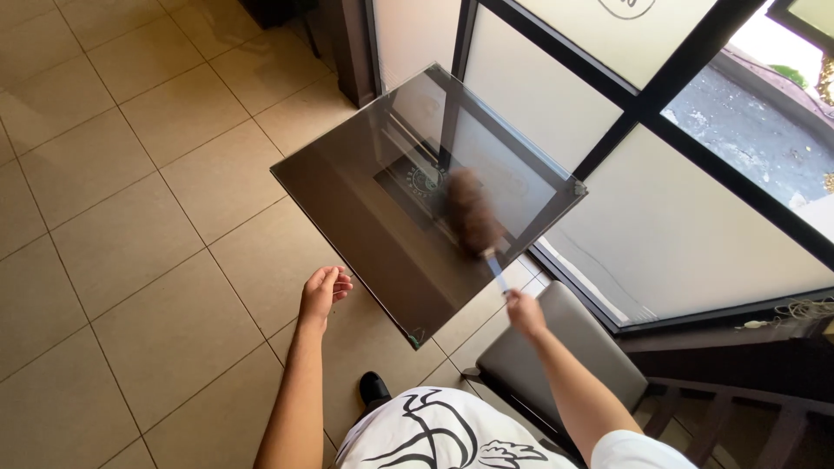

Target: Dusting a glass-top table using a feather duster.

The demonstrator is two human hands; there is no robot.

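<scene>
A square tinted glass table top [365, 208] stands in front of me beside a large window. My right hand [524, 313] grips the pale handle of a brown feather duster [472, 213], whose fluffy head lies blurred on the glass near its right side. My left hand [323, 292] hovers just off the near left edge of the glass, fingers loosely curled, holding nothing.
A grey cushioned chair seat [565, 343] sits below my right arm. Black-framed frosted window panes [695, 226] run along the right. Beige tiled floor [130, 243] spreads to the left. My black shoe [374, 388] shows under the table's near corner.
</scene>
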